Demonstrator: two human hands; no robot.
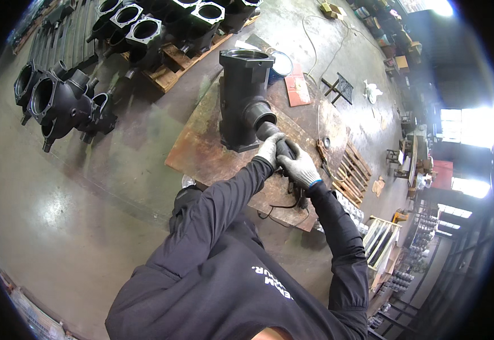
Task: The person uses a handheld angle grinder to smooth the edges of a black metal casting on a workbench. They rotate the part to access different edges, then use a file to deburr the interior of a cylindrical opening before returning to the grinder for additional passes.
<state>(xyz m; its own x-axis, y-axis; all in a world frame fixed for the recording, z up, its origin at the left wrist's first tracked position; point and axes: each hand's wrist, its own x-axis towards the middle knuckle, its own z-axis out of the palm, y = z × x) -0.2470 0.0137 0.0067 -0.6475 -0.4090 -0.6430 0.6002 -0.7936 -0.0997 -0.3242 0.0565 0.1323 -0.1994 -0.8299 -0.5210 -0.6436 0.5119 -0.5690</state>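
Note:
A large black cast valve body point(237, 99) stands upright on a rusty, worn tabletop point(199, 144). Its round side port point(256, 115) faces toward me and to the right. Both of my hands wear pale knitted gloves and grip a dark cylindrical piece point(267, 131), whose far end is at the mouth of that port. My left hand point(269, 149) wraps its left side, closer to the casting. Just behind, my right hand point(299, 165) closes round its near part. Whether the far end touches the port or sits inside it, I cannot tell.
More black castings point(60, 105) stand on the floor at left, others point(145, 31) on a wooden pallet point(170, 73). On the table are a red sheet point(297, 88), a white bucket point(281, 63) and a black cable point(283, 207). A slatted pallet point(353, 173) lies right.

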